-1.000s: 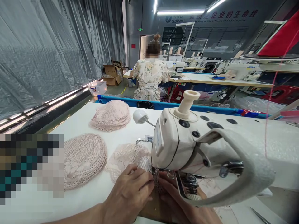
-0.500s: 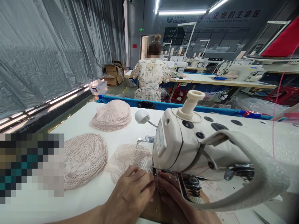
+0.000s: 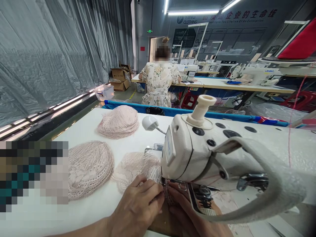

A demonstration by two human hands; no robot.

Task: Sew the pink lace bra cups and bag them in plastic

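A white sewing machine fills the right of the view, its needle area low and close to both hands. My left hand is closed at the left of the needle, fingers curled onto a pale pink lace piece that spreads out behind it on the table. On the other side of the needle, my right hand lies partly under the machine head, its fingers pressed on the lace edge. The machine's parts hide some of that hand.
Two stacks of pink lace pieces, a near lace stack and a far lace stack, lie on the white table. A white lamp stands beside the machine. Ahead, a person sits at another sewing table.
Almost nothing differs. Both hands stay beside the needle, and the lace lies nearly as before; the view has shifted very slightly.
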